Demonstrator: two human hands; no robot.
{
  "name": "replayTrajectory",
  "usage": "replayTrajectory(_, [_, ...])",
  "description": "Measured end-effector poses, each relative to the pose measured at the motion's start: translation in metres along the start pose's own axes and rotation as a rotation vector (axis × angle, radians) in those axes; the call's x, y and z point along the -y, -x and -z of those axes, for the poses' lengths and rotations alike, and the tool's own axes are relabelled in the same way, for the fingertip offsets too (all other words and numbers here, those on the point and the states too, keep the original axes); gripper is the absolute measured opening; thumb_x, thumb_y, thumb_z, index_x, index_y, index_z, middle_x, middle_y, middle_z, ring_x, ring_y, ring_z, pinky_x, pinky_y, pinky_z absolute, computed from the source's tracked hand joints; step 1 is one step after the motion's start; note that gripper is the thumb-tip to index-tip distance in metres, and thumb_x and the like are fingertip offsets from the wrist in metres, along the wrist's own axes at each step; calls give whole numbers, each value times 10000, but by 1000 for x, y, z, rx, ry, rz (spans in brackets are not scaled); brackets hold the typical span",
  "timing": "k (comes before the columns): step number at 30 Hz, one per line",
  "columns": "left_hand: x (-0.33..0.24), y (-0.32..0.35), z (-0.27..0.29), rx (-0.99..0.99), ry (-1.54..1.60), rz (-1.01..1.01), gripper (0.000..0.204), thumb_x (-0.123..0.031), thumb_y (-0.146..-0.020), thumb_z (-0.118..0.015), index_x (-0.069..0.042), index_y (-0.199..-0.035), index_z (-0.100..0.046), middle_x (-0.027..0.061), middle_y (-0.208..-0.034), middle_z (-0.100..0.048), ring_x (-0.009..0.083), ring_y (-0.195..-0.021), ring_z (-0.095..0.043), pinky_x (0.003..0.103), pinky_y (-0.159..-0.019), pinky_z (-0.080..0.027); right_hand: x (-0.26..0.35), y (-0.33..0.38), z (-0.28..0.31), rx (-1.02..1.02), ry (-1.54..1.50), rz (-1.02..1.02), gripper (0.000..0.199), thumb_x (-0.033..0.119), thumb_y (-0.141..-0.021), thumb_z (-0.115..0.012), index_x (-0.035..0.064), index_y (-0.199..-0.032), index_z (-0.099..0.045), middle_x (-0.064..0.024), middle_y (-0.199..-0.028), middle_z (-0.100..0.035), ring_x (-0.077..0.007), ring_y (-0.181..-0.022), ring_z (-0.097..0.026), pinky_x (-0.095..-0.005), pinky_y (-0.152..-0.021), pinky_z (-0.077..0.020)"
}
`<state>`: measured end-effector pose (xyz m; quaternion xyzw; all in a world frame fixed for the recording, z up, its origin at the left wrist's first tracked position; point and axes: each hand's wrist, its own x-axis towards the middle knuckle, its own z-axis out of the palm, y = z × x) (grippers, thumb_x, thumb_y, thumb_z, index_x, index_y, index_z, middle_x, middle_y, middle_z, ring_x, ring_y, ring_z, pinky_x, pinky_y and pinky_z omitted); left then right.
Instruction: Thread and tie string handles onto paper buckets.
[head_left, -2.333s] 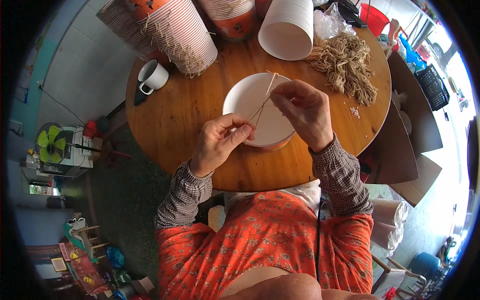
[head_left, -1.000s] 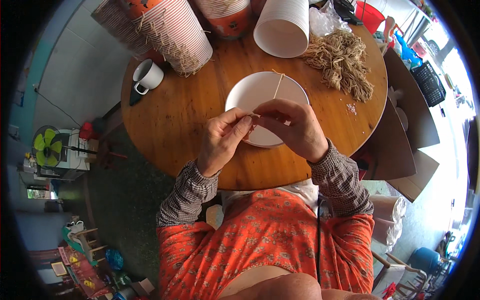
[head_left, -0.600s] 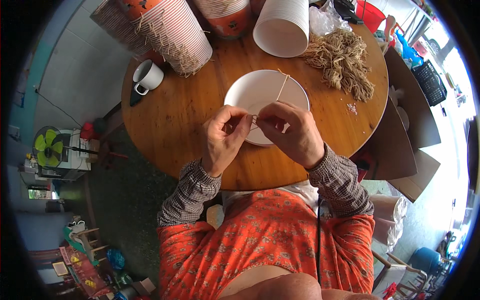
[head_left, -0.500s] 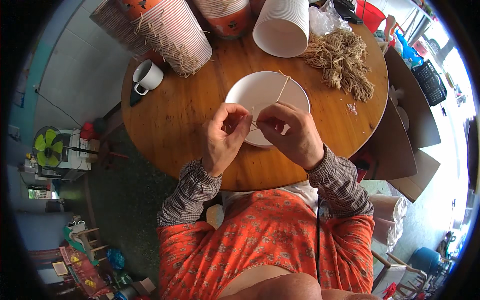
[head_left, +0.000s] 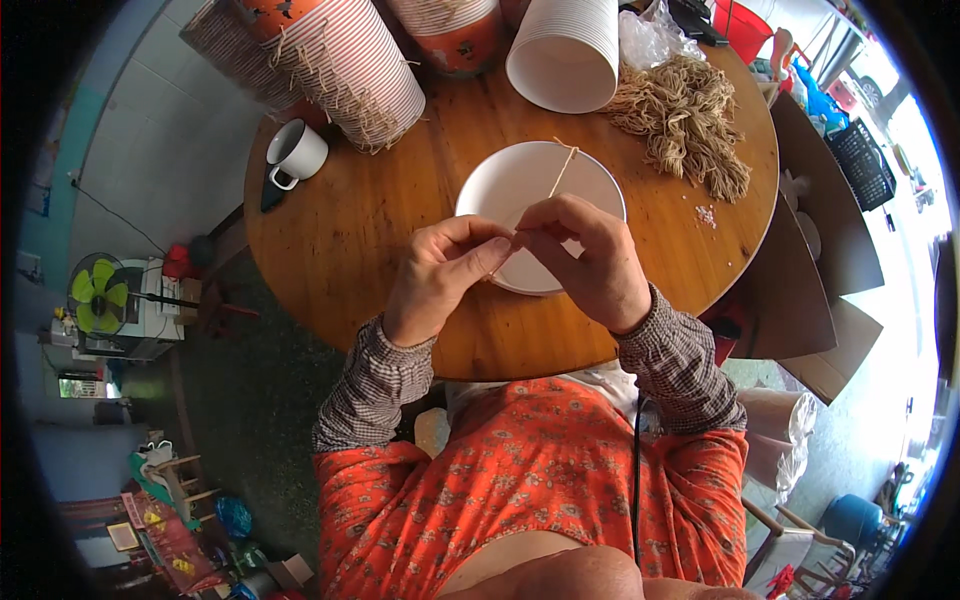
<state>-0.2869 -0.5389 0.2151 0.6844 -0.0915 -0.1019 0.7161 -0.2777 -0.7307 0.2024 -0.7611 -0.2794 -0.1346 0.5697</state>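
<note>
My left hand (head_left: 437,283) and my right hand (head_left: 592,262) meet at the fingertips over the near part of a round white paper bucket (head_left: 490,185). Both pinch a thin tan paper cord (head_left: 563,172). From behind my right fingers the cord rises to the bucket's far rim, where it seems to pass through or around the edge. A short bit of cord shows under my left fingertips. The exact spot where the fingers grip it is mostly hidden by the fingers themselves.
Stacks of paper buckets with cord handles (head_left: 350,80) and a white bucket stack (head_left: 563,60) lie at the back of the round wooden table (head_left: 350,260). A heap of tan cords (head_left: 690,125) is back right, a white mug (head_left: 297,150) left. Open cardboard boxes (head_left: 790,290) stand right.
My fingertips have come together, closing the gap where a loop of cord showed between them. The bucket has shifted slightly right.
</note>
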Motion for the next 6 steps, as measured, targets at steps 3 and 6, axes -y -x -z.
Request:
replayTrajectory(3, [0, -4, 10, 92, 140, 58, 201, -157, -908, -645, 12, -1016, -648, 33, -864, -664, 71, -777, -582, 204, -727, -468, -11, 5, -3, 25, -353, -208, 93, 48, -878, -626, 11, -958, -598, -68, -874, -629, -147, -798, -632, -287, -707, -513])
replayTrajectory(6, [3, -4, 12, 81, 150, 63, 216, -160, -910, -642, 2, -1054, -651, 39, -880, -670, 77, -791, -590, 206, -750, -473, -11, 5, -2, 30, -439, -187, 133, 102, -915, -624, 10, -1000, -580, -54, -920, -637, -125, -872, -624, -283, -783, -514])
